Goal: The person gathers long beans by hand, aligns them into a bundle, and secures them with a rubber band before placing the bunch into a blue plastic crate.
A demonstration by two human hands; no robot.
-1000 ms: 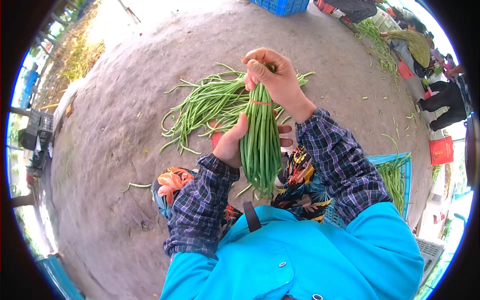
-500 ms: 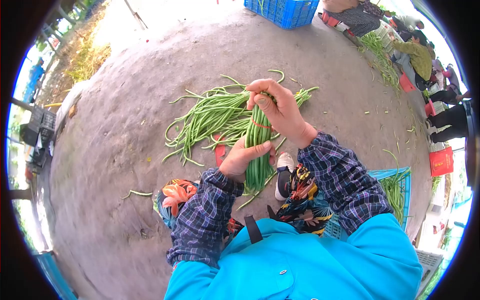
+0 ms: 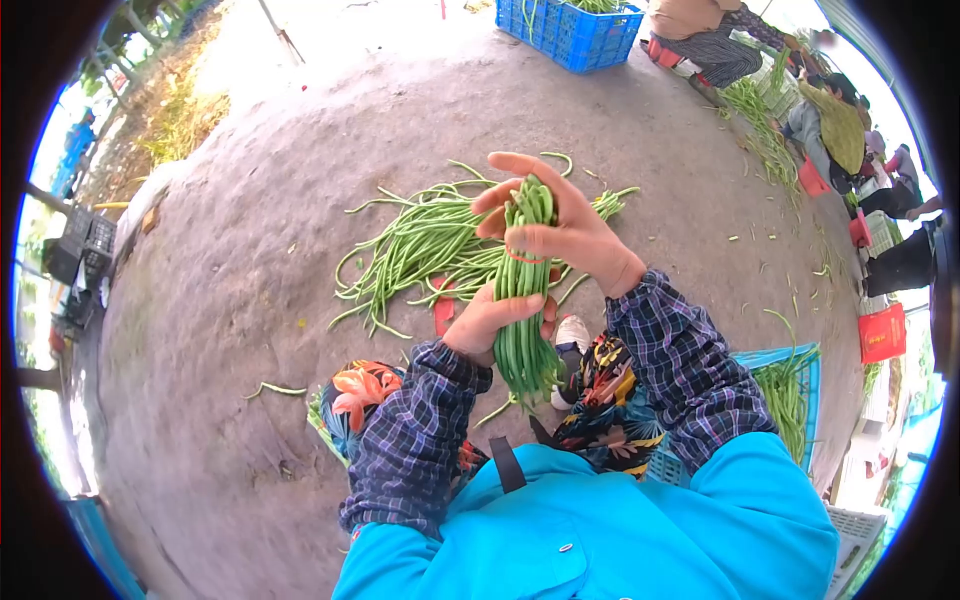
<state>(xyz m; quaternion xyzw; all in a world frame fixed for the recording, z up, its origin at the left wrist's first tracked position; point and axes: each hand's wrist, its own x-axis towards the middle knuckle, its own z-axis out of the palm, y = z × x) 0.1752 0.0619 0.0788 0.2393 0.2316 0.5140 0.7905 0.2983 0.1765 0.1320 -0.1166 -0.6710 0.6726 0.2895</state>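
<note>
A bundle of long green beans [image 3: 522, 345] stands tilted in front of me, with a thin red band [image 3: 524, 257] around its upper part. My left hand [image 3: 497, 318] is wrapped round the middle of the bundle, below the band. Near the top, my right hand [image 3: 560, 225] has its thumb against the beans at the band, with its fingers spread and curved behind the bundle's tip. A loose pile of long beans [image 3: 430, 245] lies on the ground just beyond my hands. Part of a red object [image 3: 443, 305] shows beside the pile.
A blue crate [image 3: 575, 35] holding beans stands at the far top. On my right is a light blue crate with beans [image 3: 785, 395]. Several people sit or stand at the upper right, near a red bag [image 3: 882, 333]. One stray bean [image 3: 275, 388] lies left of my knee.
My right hand has opened its fingers from a tighter curl around the bundle's top. The bundle is a little lower, and its tips now show between thumb and fingers.
</note>
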